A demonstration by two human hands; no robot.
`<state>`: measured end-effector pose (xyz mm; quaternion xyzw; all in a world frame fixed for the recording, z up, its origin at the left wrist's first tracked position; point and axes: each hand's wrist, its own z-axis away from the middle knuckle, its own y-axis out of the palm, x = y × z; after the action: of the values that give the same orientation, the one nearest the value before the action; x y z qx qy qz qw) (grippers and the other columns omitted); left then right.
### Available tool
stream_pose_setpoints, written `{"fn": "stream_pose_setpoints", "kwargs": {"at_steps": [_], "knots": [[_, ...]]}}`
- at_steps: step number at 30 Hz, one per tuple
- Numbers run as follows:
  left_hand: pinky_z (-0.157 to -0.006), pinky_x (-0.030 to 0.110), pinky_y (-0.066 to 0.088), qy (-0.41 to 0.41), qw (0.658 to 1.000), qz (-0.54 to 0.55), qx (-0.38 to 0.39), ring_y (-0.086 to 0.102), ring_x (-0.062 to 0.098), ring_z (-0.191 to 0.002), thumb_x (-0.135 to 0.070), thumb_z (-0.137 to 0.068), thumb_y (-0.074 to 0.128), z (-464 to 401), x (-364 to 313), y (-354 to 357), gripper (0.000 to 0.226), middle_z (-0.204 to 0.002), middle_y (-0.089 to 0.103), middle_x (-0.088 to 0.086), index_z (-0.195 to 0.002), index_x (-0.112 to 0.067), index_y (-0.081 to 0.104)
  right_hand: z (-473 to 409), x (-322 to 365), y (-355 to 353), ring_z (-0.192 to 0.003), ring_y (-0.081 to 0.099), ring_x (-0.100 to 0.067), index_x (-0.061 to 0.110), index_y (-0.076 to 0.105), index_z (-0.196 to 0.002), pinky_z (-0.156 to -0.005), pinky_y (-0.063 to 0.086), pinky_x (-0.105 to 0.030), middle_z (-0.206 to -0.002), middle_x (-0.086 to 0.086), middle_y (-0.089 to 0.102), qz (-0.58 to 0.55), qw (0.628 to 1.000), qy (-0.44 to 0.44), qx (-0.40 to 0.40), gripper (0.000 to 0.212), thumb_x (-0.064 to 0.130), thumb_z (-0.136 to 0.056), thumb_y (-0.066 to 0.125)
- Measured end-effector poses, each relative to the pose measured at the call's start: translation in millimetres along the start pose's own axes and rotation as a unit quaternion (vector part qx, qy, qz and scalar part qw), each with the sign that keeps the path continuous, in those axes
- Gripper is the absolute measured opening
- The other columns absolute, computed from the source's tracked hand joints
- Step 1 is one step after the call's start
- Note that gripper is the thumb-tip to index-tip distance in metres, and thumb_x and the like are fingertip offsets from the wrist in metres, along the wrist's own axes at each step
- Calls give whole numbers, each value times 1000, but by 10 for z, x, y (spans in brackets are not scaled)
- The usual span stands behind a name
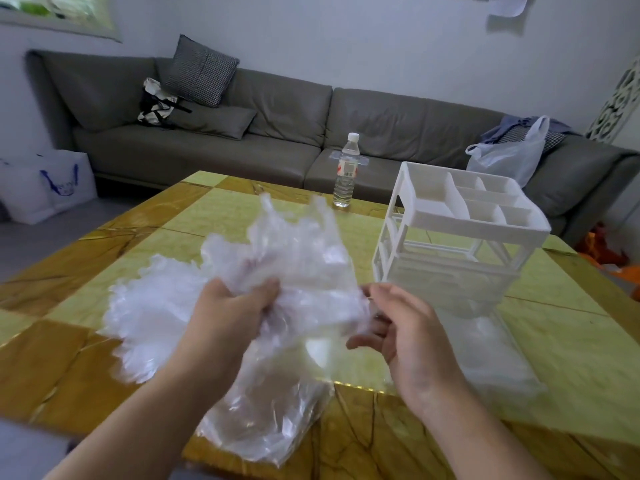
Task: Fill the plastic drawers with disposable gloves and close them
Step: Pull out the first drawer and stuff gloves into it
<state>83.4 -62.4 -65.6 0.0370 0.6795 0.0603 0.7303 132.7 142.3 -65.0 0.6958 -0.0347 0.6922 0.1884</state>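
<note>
While the left hand (239, 306) grips a crumpled bunch of disposable gloves (298, 271) above the table (69, 368), the right hand (398, 327) hangs beside it, fingers loosely curled and touching the bunch's edge, whether pinching it I cannot tell; a clear bag (263, 424) drapes over the near edge; more gloves (156, 313) lie heaped left of the bunch; one drawer (491, 358), pulled out at the near right, appears to hold gloves already; drawer frame (460, 233) behind it shows an empty slot and an empty top tray; judgement: filling partly done, closing not started; water bottle (346, 174) at the far edge, sofa (277, 126) beyond, neither obstructing.
</note>
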Motion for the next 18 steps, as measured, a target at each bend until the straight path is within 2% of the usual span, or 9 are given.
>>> {"fn": "stream_pose_setpoints", "kwargs": {"at_steps": [2, 4, 5, 7, 9, 11, 13, 15, 18], "knots": [[-72, 37, 56, 16, 996, 58, -66, 71, 21, -63, -13, -94, 75, -116, -59, -110, 7, -77, 76, 11, -96, -7, 77, -13, -72, 45, -66, 70, -34, -2, 68, -101, -58, 59, -42, -83, -24, 69, -11, 1000, 22, 14, 21, -1, -104, 47], [-80, 38, 60, 15, 986, 139, -93, 76, 21, -77, -10, -93, 75, -197, -114, -198, 18, -95, 79, 11, -111, -8, 73, -11, -273, 87, -77, 73, -25, 10, 70, -101, -71, 62, -41, -94, -14, 75, 195, 981, 7, 22, 15, 5, -103, 56], [-80, 37, 62, 13, 980, 171, -97, 77, 21, -82, -8, -93, 74, -219, -133, -229, 25, -102, 79, 12, -118, -6, 70, 8, -387, 123, -85, 71, -16, 18, 69, -104, -81, 61, -37, -100, -3, 74, 324, 945, 8, 47, 6, 18, -100, 65], [-79, 35, 64, 15, 976, 197, -94, 78, 21, -88, -5, -94, 72, -227, -162, -257, 32, -106, 79, 10, -126, -4, 66, 73, -552, 221, -105, 60, -7, 29, 61, -120, -92, 50, -26, -116, 9, 60, 506, 853, 31, 125, 36, 47, -92, 72], [-84, 38, 64, 20, 977, 193, -85, 78, 21, -90, -3, -95, 70, -210, -184, -251, 29, -105, 80, 9, -124, -5, 68, 98, -651, 302, -115, 49, -10, 28, 56, -125, -96, 42, -23, -118, 11, 48, 563, 814, 20, 140, 51, 57, -87, 73], [-84, 39, 62, 21, 978, 190, -80, 78, 21, -89, -2, -96, 69, -197, -188, -249, 24, -101, 80, 7, -120, -8, 69, 107, -703, 360, -103, 49, -8, 26, 55, -102, -89, 44, -20, -107, 12, 48, 563, 817, -34, 121, 32, 44, -88, 77], [-76, 35, 61, 25, 981, 180, -70, 78, 17, -81, -3, -96, 69, -199, -186, -260, 21, -94, 80, 4, -115, -12, 70, 111, -713, 386, -82, 51, -9, 25, 48, -83, -75, 48, -27, -89, 9, 54, 547, 829, -58, 101, 28, 26, -90, 75], [-71, 32, 61, 29, 982, 176, -66, 78, 17, -82, -3, -96, 68, -199, -195, -270, 21, -96, 80, 3, -113, -15, 71, 111, -689, 381, -67, 49, -12, 23, 46, -75, -66, 48, -33, -74, 3, 55, 533, 839, -66, 89, 30, 18, -92, 70], [-79, 37, 61, 36, 983, 168, -66, 78, 19, -86, -1, -97, 67, -205, -209, -274, 19, -95, 81, 3, -107, -16, 72, 112, -590, 328, -66, 60, -7, 23, 49, -75, -63, 50, -31, -72, 0, 63, 499, 860, -73, 75, 27, 12, -94, 66]]}}
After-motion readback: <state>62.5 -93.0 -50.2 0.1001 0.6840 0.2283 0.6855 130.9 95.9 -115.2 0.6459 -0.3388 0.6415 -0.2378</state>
